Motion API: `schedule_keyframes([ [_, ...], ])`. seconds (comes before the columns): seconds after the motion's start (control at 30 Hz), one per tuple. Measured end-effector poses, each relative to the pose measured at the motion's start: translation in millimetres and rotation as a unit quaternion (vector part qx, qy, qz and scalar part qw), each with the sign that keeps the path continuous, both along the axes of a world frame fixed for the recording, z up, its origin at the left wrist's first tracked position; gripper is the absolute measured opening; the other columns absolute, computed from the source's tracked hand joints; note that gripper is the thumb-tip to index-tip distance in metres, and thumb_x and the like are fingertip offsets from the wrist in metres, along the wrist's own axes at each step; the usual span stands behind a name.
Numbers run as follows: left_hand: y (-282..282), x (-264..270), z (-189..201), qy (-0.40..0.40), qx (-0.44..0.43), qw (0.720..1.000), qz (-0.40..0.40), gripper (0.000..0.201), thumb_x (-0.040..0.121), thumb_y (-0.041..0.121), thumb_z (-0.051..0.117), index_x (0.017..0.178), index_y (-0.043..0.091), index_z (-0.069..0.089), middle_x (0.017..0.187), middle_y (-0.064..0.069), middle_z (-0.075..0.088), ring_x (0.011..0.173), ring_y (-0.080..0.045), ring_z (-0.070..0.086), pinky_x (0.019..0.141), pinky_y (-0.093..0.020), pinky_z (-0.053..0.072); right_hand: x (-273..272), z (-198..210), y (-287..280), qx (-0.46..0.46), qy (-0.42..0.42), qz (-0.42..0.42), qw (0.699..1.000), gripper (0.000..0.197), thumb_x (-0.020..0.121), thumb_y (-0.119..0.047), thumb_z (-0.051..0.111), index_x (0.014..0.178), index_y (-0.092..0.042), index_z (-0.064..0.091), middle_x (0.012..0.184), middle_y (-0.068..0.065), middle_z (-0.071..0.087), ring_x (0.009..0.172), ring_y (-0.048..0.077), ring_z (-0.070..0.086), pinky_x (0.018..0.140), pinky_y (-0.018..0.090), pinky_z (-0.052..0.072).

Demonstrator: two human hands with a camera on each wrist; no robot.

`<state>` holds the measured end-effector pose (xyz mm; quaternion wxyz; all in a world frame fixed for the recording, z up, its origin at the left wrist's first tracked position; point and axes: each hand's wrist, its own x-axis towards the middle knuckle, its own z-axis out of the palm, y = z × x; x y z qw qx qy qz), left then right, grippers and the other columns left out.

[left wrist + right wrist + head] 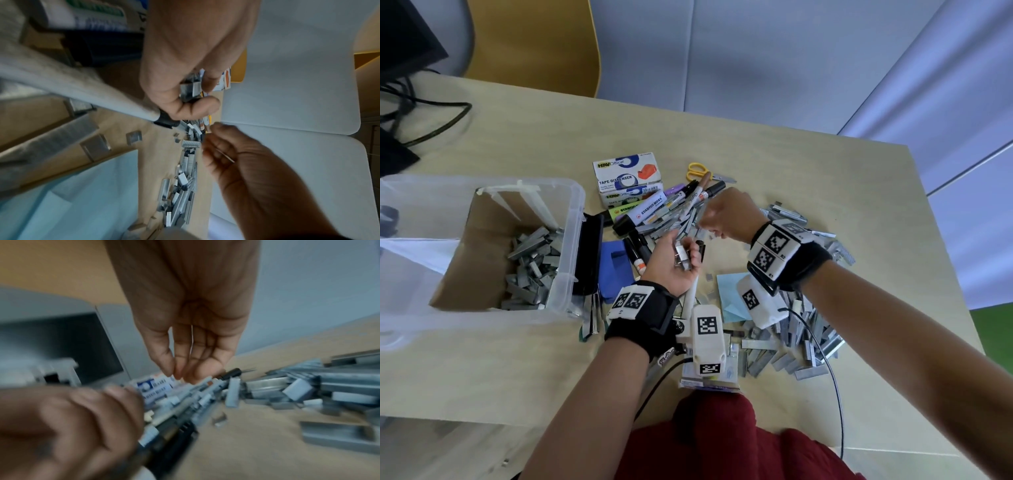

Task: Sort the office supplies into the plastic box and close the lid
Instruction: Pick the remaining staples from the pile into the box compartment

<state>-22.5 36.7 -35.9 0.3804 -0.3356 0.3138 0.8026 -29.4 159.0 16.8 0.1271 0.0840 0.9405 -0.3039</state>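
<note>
Mid-sort, right of the plastic box [565,219], the left hand [674,263] cups collected staple strips [683,255] while the right hand [726,214], fingertips bunched with nothing clearly between them, hovers over the pile; tipping the handful into the box looks next.

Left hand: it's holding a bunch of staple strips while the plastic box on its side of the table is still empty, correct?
Not quite. The left hand does hold staple strips, but the head view shows the plastic box already has a pile of staple strips in it.
</note>
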Motion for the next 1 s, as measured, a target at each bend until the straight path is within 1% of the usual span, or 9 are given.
schedule_keyframes([
  [0.07, -4.0, -0.5, -2.8, 0.004, 0.001, 1.000, -0.007, 0.041, 0.098, 0.037, 0.037, 0.066, 0.013, 0.045, 0.041, 0.001, 0.048, 0.030, -0.008, 0.043, 0.033, -0.010, 0.033, -4.3, -14.4, 2.6, 0.050, -0.003, 0.012, 0.999, 0.014, 0.084, -0.010, 0.061, 0.092, -0.004, 0.070, 0.096, 0.013, 0.067, 0.082, 0.019, 0.062, 0.090, 0.030, 0.049],
  [0.17, -10.6, 0.6, -5.0, 0.003, -0.005, 1.000, 0.001, 0.041, 0.098, 0.037, 0.037, 0.065, 0.014, 0.044, 0.041, 0.001, 0.047, 0.030, -0.008, 0.043, 0.033, -0.010, 0.033, -4.4, -34.1, -1.3, 0.120, -0.026, 0.064, 0.990, 0.021, 0.087, -0.008, 0.056, 0.106, -0.006, 0.065, 0.115, 0.011, 0.061, 0.110, 0.025, 0.055, 0.091, 0.031, 0.043],
  [0.33, -18.6, 2.2, -9.1, -0.003, -0.001, 0.999, 0.040, 0.041, 0.099, 0.036, 0.038, 0.068, 0.010, 0.047, 0.046, -0.003, 0.055, 0.035, -0.012, 0.053, 0.039, -0.013, 0.043, -3.0, -45.7, -4.0, 0.151, -0.033, 0.064, 0.986, 0.022, 0.087, 0.003, 0.041, 0.095, 0.004, 0.061, 0.104, 0.021, 0.061, 0.099, 0.032, 0.058, 0.071, 0.031, 0.040],
  [0.5, -18.4, 3.8, -8.3, 0.013, 0.013, 0.999, 0.037, 0.049, 0.101, 0.039, 0.033, 0.067, 0.007, 0.048, 0.062, -0.012, 0.069, 0.055, -0.019, 0.068, 0.054, -0.021, 0.055, 3.1, -51.3, 9.5, 0.115, -0.047, 0.021, 0.992, 0.016, 0.084, -0.001, 0.055, 0.091, 0.002, 0.069, 0.101, 0.018, 0.066, 0.096, 0.030, 0.059, 0.083, 0.032, 0.050],
  [0.6, -13.0, 5.8, -8.0, 0.019, 0.014, 0.999, 0.038, 0.049, 0.101, 0.038, 0.032, 0.066, 0.007, 0.048, 0.070, -0.012, 0.068, 0.062, -0.020, 0.069, 0.056, -0.020, 0.055, 9.7, -48.4, 17.0, 0.055, -0.016, -0.026, 0.998, 0.014, 0.080, 0.005, 0.057, 0.082, 0.002, 0.070, 0.091, 0.018, 0.070, 0.078, 0.022, 0.058, 0.083, 0.032, 0.051],
  [0.73, -8.6, 9.9, -7.8, 0.012, 0.008, 0.999, 0.045, 0.047, 0.101, 0.036, 0.034, 0.067, 0.006, 0.049, 0.063, -0.013, 0.068, 0.056, -0.020, 0.069, 0.055, -0.022, 0.056, 14.7, -48.9, 22.5, 0.046, -0.006, -0.046, 0.998, 0.015, 0.079, -0.005, 0.066, 0.093, -0.002, 0.069, 0.102, 0.011, 0.068, 0.099, 0.024, 0.060, 0.090, 0.029, 0.043],
  [0.83, -8.1, 11.9, -6.9, 0.007, 0.005, 0.999, 0.048, 0.044, 0.101, 0.034, 0.035, 0.069, 0.006, 0.049, 0.058, -0.013, 0.068, 0.068, -0.023, 0.067, 0.054, -0.023, 0.056, 17.3, -55.0, 19.8, 0.077, -0.024, 0.014, 0.997, 0.034, 0.080, -0.012, 0.068, 0.113, -0.010, 0.063, 0.116, 0.009, 0.060, 0.110, 0.025, 0.054, 0.094, 0.034, 0.042],
  [0.9, -9.4, 12.4, -5.9, 0.004, 0.004, 0.999, 0.049, 0.044, 0.101, 0.033, 0.036, 0.069, 0.006, 0.048, 0.058, -0.013, 0.068, 0.073, -0.022, 0.063, 0.054, -0.023, 0.056, 17.8, -57.2, 15.1, 0.092, -0.015, 0.039, 0.995, 0.035, 0.082, -0.009, 0.064, 0.117, -0.013, 0.060, 0.117, 0.010, 0.055, 0.109, 0.026, 0.052, 0.089, 0.032, 0.042],
  [1.0, -12.8, 12.4, -5.6, 0.005, -0.003, 0.999, 0.054, 0.043, 0.101, 0.032, 0.037, 0.069, 0.005, 0.049, 0.057, -0.013, 0.068, 0.071, -0.022, 0.064, 0.053, -0.023, 0.056, 17.2, -55.1, 7.2, 0.097, 0.008, 0.054, 0.994, 0.024, 0.086, 0.001, 0.050, 0.103, -0.006, 0.064, 0.108, 0.012, 0.057, 0.100, 0.025, 0.054, 0.075, 0.025, 0.039],
])
